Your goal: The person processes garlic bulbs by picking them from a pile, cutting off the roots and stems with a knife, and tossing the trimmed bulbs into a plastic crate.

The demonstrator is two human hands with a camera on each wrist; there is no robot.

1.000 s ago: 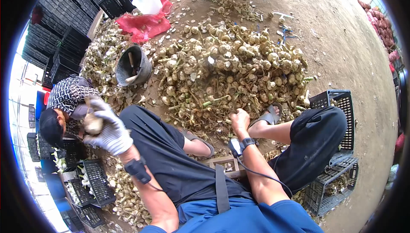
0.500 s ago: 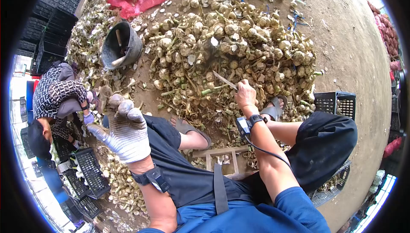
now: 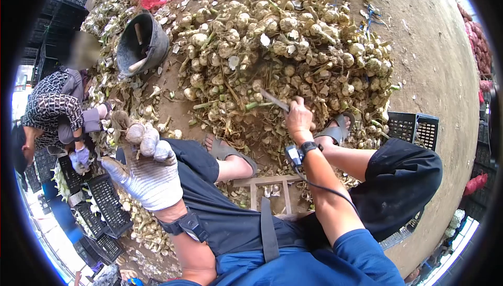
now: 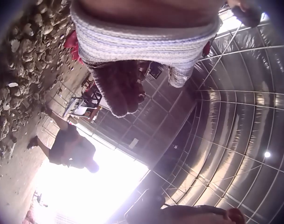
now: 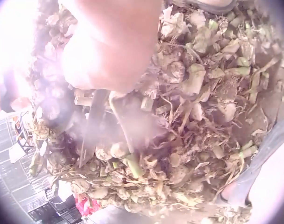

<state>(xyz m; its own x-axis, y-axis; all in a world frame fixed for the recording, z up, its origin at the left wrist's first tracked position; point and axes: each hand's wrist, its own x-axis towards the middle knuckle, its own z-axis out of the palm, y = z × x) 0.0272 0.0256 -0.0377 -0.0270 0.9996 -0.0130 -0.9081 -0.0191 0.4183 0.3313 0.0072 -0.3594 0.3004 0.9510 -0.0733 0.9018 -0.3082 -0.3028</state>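
My left hand point(image 3: 146, 168) wears a striped white glove with brown-stained fingers. It is raised over my left thigh, palm turned up, thumb out to the side and fingers loosely bent, with no object in the palm. In the left wrist view the gloved fingers point(image 4: 116, 88) look dark against the bright background. My bare right hand point(image 3: 299, 120) grips a knife point(image 3: 273, 99), its handle hidden in the fist and its blade angled toward the heap of garlic point(image 3: 293, 50). Stems and bulbs lie below that blade in the right wrist view.
A dark bucket point(image 3: 162, 50) with wooden-handled tools stands left of the heap. Another person point(image 3: 57, 108) bends near black crates point(image 3: 108, 207) at left. A wooden frame point(image 3: 272, 180) lies between my legs, and a crate point(image 3: 414, 126) stands beside my right leg.
My left hand held a garlic bulb a second ago and now holds none; its fingers have spread. My right hand has risen from near my foot toward the heap, bringing the knife into sight.
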